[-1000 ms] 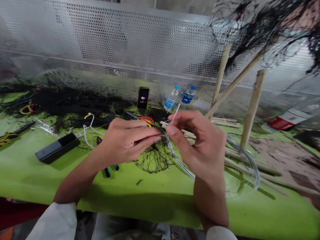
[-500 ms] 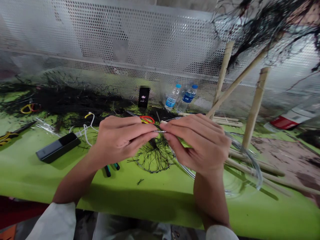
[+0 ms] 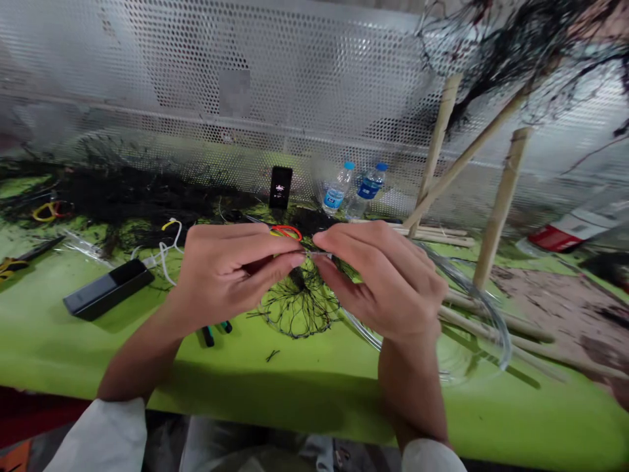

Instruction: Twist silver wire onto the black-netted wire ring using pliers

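Observation:
My left hand (image 3: 230, 269) and my right hand (image 3: 388, 278) meet fingertip to fingertip above the green table (image 3: 73, 341). Both pinch a thin silvery wire (image 3: 318, 253) that runs between them. Below the fingertips hangs a small round black net (image 3: 299, 303) on a hoop, resting on the table. A coil of clear tubing (image 3: 484, 314) loops out from under my right hand to the right.
A black flat box (image 3: 107, 289) and white cable (image 3: 164, 252) lie left. Orange-handled scissors (image 3: 286, 231), a black device (image 3: 280, 187) and two water bottles (image 3: 354, 190) stand behind. Bamboo sticks (image 3: 501, 196) rise at right, black netting (image 3: 113, 193) piles along the perforated metal wall (image 3: 246, 85).
My right hand turned down from holding the wire end upright to a level pinch against my left fingertips. Both hands drifted slightly up and left.

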Available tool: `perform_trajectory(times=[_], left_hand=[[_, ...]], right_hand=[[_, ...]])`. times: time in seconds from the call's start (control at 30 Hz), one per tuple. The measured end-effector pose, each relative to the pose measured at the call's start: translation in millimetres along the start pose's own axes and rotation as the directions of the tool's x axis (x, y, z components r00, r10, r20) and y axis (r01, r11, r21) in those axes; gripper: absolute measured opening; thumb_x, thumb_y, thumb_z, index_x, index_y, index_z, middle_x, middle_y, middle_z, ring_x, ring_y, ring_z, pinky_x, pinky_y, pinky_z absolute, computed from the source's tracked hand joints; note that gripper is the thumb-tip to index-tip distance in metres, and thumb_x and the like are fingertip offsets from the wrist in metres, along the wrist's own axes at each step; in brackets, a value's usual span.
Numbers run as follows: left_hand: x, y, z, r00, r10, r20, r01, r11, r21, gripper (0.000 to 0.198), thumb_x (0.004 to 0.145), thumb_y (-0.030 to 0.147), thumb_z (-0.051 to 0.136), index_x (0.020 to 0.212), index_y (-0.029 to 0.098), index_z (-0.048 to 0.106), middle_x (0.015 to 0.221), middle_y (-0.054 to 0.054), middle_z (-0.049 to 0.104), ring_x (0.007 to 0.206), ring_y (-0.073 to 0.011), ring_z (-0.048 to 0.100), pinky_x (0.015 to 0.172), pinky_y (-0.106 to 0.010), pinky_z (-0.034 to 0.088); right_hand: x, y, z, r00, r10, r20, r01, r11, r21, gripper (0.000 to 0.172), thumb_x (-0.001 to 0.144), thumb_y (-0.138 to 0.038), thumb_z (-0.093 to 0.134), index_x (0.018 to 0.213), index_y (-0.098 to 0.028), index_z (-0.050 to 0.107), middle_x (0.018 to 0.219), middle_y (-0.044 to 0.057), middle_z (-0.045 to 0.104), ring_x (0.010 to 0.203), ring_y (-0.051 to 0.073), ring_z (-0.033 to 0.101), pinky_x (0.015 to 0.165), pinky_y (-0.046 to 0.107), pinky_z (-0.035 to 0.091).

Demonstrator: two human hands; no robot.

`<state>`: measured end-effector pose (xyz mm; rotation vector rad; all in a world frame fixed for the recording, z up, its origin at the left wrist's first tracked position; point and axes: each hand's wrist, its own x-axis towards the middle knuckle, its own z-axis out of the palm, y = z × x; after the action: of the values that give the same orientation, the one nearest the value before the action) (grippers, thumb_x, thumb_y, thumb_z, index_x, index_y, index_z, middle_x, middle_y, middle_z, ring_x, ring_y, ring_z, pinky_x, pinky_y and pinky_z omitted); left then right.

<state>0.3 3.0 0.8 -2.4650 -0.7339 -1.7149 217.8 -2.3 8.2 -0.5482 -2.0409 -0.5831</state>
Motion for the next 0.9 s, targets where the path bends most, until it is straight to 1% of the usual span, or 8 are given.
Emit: perform_trajectory(times=[0.07, 0.23, 0.4, 0.57, 0.7, 0.77, 0.83, 0.9], left_hand=[[1, 2, -2.0, 1.0, -0.029, 0.005, 0.029, 0.999, -0.029, 0.007, 0.093, 0.023, 0.077, 0.086, 0.021, 0.077, 0.061, 0.007, 0.062, 0.049, -0.0031, 0.049, 0.048, -0.018, 0.04], [2, 3, -3.8, 0.998, -0.056, 0.02, 0.057, 0.997, -0.044, 0.009, 0.095, 0.023, 0.075, 0.087, 0.022, 0.078, 0.061, 0.006, 0.062, 0.05, -0.0046, 0.05, 0.048, -0.02, 0.04], [-1, -3, -3.0, 0.999, 0.035, 0.019, -0.035, 0.999, -0.017, 0.005, 0.096, 0.025, 0.075, 0.091, 0.024, 0.076, 0.066, 0.006, 0.066, 0.053, -0.0045, 0.054, 0.05, -0.019, 0.042], [-2, -7, 1.4, 0.978, 0.181, 0.104, -0.188, 0.98, 0.066, 0.011, 0.099, 0.026, 0.069, 0.092, 0.02, 0.075, 0.064, 0.004, 0.064, 0.05, -0.0063, 0.051, 0.049, -0.024, 0.037], [0, -8, 8.9, 0.96, 0.254, 0.121, -0.265, 0.96, 0.092, 0.015, 0.1, 0.026, 0.068, 0.09, 0.018, 0.075, 0.061, 0.005, 0.06, 0.048, -0.0072, 0.046, 0.046, -0.026, 0.032], [1, -8, 10.7, 0.97, 0.211, 0.118, -0.218, 0.975, 0.046, 0.012, 0.099, 0.024, 0.07, 0.092, 0.015, 0.076, 0.062, 0.005, 0.06, 0.049, -0.0063, 0.046, 0.046, -0.026, 0.032], [1, -8, 9.6, 0.987, 0.14, 0.072, -0.14, 0.99, -0.011, 0.01, 0.098, 0.022, 0.071, 0.092, 0.015, 0.076, 0.065, 0.005, 0.063, 0.05, -0.0045, 0.048, 0.046, -0.023, 0.033], [2, -7, 5.7, 0.997, 0.077, 0.01, -0.077, 0.996, -0.034, 0.007, 0.096, 0.021, 0.074, 0.09, 0.018, 0.076, 0.067, 0.005, 0.067, 0.051, -0.0032, 0.051, 0.047, -0.02, 0.035]], right_hand=[[0, 4, 8, 0.976, -0.145, -0.163, 0.127, 0.985, -0.121, 0.02, 0.086, -0.009, 0.078, 0.1, -0.023, 0.072, 0.094, 0.003, 0.08, 0.084, 0.02, 0.076, 0.073, 0.034, 0.064], [3, 14, 13, 0.917, -0.333, -0.221, 0.3, 0.939, -0.169, 0.016, 0.082, -0.014, 0.084, 0.083, -0.027, 0.074, 0.085, -0.001, 0.081, 0.07, 0.019, 0.075, 0.059, 0.033, 0.061], [4, -7, 8, 0.978, 0.143, -0.152, -0.125, 0.985, 0.117, 0.012, 0.088, -0.015, 0.081, 0.09, -0.025, 0.074, 0.081, 0.0, 0.079, 0.067, 0.019, 0.073, 0.063, 0.037, 0.054], [13, -23, -6, 0.794, 0.578, 0.188, -0.608, 0.752, 0.253, 0.029, 0.096, -0.03, 0.073, 0.07, -0.021, 0.067, 0.057, -0.004, 0.06, 0.05, 0.011, 0.052, 0.046, 0.026, 0.037], [19, -16, -14, 0.685, 0.582, 0.438, -0.712, 0.663, 0.231, 0.039, 0.099, -0.034, 0.069, 0.064, -0.019, 0.063, 0.052, -0.005, 0.05, 0.046, 0.008, 0.042, 0.041, 0.025, 0.029], [17, -11, -12, 0.723, 0.582, 0.372, -0.683, 0.684, 0.257, 0.037, 0.096, -0.033, 0.073, 0.064, -0.02, 0.062, 0.051, -0.006, 0.05, 0.045, 0.008, 0.042, 0.041, 0.025, 0.03], [13, -7, -8, 0.825, 0.549, 0.135, -0.564, 0.783, 0.262, 0.025, 0.093, -0.029, 0.078, 0.072, -0.021, 0.067, 0.059, -0.004, 0.059, 0.051, 0.01, 0.05, 0.046, 0.025, 0.04], [9, -2, -3, 0.927, 0.36, -0.109, -0.339, 0.925, 0.171, 0.004, 0.091, -0.021, 0.078, 0.089, -0.021, 0.074, 0.08, 0.001, 0.073, 0.067, 0.014, 0.065, 0.061, 0.029, 0.053]])
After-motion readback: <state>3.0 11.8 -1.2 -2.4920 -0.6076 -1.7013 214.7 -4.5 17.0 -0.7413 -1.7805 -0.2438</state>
